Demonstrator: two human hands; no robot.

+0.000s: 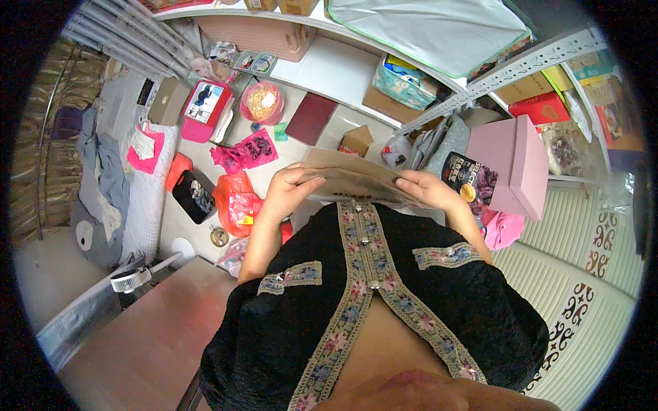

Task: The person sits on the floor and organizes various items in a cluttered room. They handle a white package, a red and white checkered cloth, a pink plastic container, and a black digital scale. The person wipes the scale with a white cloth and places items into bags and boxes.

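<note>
1. Grip: left hand (291, 188) and right hand (430, 189) each pinch one end of a plastic bag (356, 175), thumbs on the near side; it spans the gap between them, in front of the chest.
2. Bed (146, 205), along the left.
3. Pink box (504, 154), to the right, beyond the right hand.
4. Black pack (473, 175), overlapping the pink box in view, near the right hand.
5. Red bag (236, 205), on the floor, left of the left hand.
6. Pink tub (280, 108), farther off, with yellow contents.
7. Small carton (356, 140), beyond the plastic bag.
</note>
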